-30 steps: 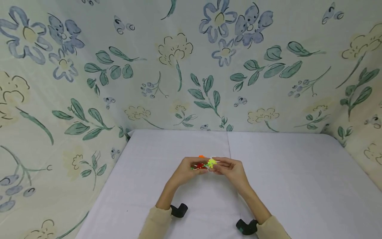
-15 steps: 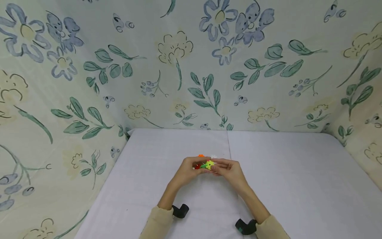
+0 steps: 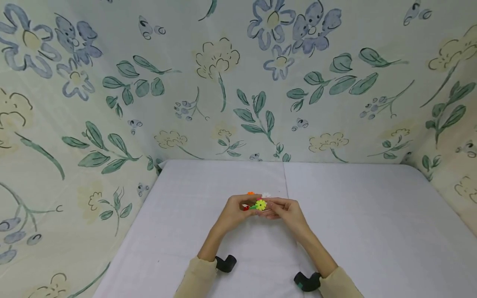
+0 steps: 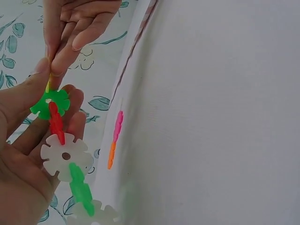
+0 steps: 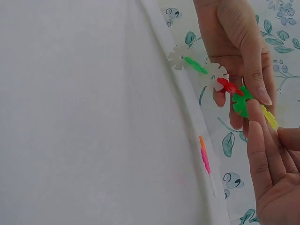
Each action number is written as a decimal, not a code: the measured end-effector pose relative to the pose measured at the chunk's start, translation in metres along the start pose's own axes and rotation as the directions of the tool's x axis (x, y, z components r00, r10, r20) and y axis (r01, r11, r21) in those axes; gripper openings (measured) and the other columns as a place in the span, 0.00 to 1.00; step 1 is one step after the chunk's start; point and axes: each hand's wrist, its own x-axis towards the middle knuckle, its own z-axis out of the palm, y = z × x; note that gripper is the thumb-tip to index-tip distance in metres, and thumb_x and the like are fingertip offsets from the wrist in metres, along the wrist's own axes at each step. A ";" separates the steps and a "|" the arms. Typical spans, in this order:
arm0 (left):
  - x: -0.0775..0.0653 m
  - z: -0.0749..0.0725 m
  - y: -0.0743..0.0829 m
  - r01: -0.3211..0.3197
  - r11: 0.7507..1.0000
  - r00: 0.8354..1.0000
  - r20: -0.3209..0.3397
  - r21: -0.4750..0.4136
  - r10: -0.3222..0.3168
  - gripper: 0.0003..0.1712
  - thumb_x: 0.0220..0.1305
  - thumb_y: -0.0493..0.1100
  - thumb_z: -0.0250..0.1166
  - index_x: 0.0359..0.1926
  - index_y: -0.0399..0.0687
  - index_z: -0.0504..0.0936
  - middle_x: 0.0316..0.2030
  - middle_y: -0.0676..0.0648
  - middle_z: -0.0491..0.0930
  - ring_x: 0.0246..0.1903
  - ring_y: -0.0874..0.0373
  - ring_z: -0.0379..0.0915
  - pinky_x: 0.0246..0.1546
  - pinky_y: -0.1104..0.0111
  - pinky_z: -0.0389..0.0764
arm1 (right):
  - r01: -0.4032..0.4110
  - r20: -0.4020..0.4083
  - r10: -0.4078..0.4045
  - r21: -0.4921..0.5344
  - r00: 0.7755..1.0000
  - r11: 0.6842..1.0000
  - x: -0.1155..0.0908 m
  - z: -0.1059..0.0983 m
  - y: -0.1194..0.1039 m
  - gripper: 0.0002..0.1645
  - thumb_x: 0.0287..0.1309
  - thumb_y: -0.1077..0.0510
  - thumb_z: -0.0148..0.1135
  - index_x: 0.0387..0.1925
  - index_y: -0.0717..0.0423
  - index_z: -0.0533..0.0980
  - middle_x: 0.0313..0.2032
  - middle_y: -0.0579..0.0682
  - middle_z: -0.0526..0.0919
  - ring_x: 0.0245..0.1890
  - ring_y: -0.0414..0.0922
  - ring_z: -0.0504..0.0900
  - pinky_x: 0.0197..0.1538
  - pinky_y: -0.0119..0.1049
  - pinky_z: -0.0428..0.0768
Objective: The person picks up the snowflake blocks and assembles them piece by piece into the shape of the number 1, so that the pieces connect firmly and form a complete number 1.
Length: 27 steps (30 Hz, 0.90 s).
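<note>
A chain of notched plastic snowflake discs hangs between both hands over the table. My left hand holds it by the green disc, thumb on one side and fingers behind. A yellow disc sits at the chain's end, edge-on in the wrist views. My right hand pinches that yellow disc between thumb and fingers. Beyond the green disc come a red disc, a white disc, another green disc and a last white disc. In the head view, my left hand covers much of the chain.
Behind the hands, an orange disc, a pink disc and a white disc lie joined or close together on the white-covered table. Floral cloth hangs behind the table and at its sides.
The yellow disc has turned its face toward the head camera and shifted slightly left. My right fingers have moved on its edge; the left hand has stayed nearly still.
</note>
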 end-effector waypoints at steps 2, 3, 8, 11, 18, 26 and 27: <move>0.000 0.001 0.000 -0.007 1.000 1.000 -0.009 0.008 0.007 0.26 0.61 0.42 0.77 0.61 0.45 0.85 0.53 0.47 0.88 0.50 0.51 0.84 0.46 0.68 0.83 | -0.012 0.002 0.012 0.009 1.000 1.000 0.000 0.000 -0.001 0.21 0.74 0.58 0.60 0.59 0.70 0.79 0.43 0.68 0.89 0.36 0.43 0.92 0.42 0.35 0.89; 0.000 0.001 -0.001 -0.011 1.000 1.000 -0.014 0.014 0.011 0.26 0.61 0.42 0.77 0.61 0.45 0.85 0.53 0.47 0.88 0.50 0.51 0.84 0.46 0.68 0.83 | -0.016 0.006 0.015 0.015 1.000 1.000 0.000 0.001 -0.001 0.22 0.74 0.58 0.60 0.60 0.70 0.79 0.44 0.68 0.89 0.37 0.43 0.92 0.42 0.35 0.89; 0.000 0.002 -0.001 -0.034 0.999 0.999 -0.037 0.032 0.035 0.26 0.61 0.43 0.77 0.61 0.48 0.85 0.53 0.49 0.89 0.48 0.53 0.83 0.47 0.65 0.82 | -0.035 0.031 0.033 0.057 0.999 0.998 -0.001 0.000 -0.001 0.23 0.76 0.57 0.58 0.61 0.73 0.77 0.43 0.67 0.90 0.38 0.42 0.93 0.43 0.34 0.89; 0.000 0.002 -0.001 -0.054 0.998 0.997 -0.046 0.041 0.055 0.23 0.61 0.43 0.77 0.58 0.50 0.87 0.51 0.50 0.89 0.47 0.55 0.82 0.47 0.65 0.82 | -0.043 0.050 0.039 0.071 0.998 0.997 -0.001 -0.002 0.000 0.24 0.77 0.56 0.56 0.63 0.72 0.76 0.45 0.66 0.90 0.40 0.43 0.93 0.44 0.34 0.89; 0.000 0.000 -0.003 -0.014 0.998 0.999 -0.034 0.054 0.016 0.20 0.63 0.46 0.76 0.55 0.50 0.88 0.50 0.53 0.89 0.44 0.60 0.80 0.46 0.68 0.80 | -0.085 -0.021 0.085 0.028 0.996 0.996 0.001 -0.010 0.005 0.24 0.76 0.56 0.59 0.66 0.63 0.75 0.53 0.64 0.87 0.42 0.46 0.92 0.47 0.38 0.89; -0.001 -0.010 -0.007 0.064 0.995 0.998 -0.010 0.079 -0.063 0.22 0.63 0.47 0.76 0.57 0.48 0.87 0.53 0.52 0.88 0.49 0.57 0.80 0.49 0.69 0.80 | -0.161 -0.061 0.157 -0.073 0.986 0.984 0.010 -0.009 0.010 0.27 0.69 0.60 0.66 0.66 0.63 0.75 0.49 0.62 0.86 0.37 0.46 0.91 0.39 0.34 0.88; -0.001 -0.011 -0.007 0.062 0.995 0.998 -0.005 0.079 -0.062 0.22 0.63 0.47 0.76 0.57 0.48 0.87 0.53 0.52 0.87 0.49 0.56 0.80 0.49 0.69 0.80 | -0.167 -0.068 0.162 -0.088 0.984 0.982 0.013 -0.008 0.011 0.27 0.68 0.60 0.68 0.65 0.62 0.76 0.48 0.61 0.86 0.37 0.46 0.91 0.39 0.33 0.88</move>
